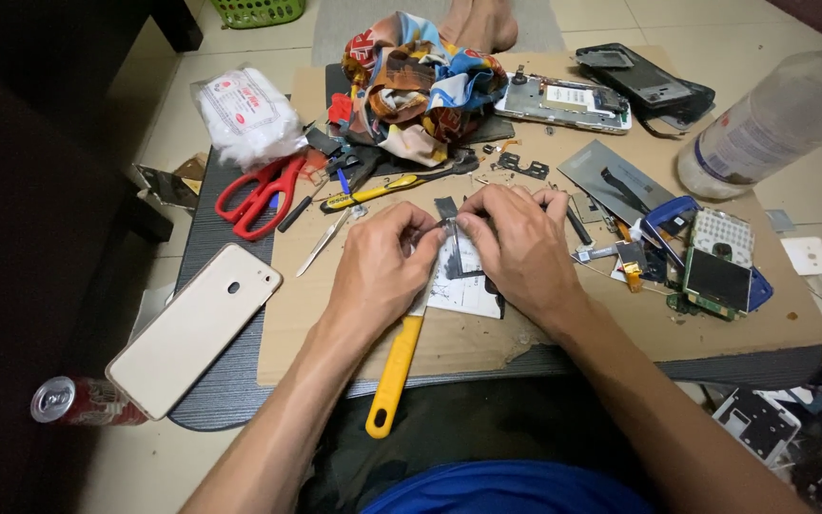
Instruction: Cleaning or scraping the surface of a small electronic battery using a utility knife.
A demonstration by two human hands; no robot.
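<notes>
The small dark part (449, 228) pinched between both hands is mostly hidden by fingers.

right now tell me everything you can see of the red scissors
The red-handled scissors lie flat at the left edge of the brown cardboard sheet, partly on the dark table. Two glossy plastic loop handles point towards the person; the blades, closed or nearly so, run up under clutter. No hand touches them. A white wad of cotton sits just beyond.
</notes>
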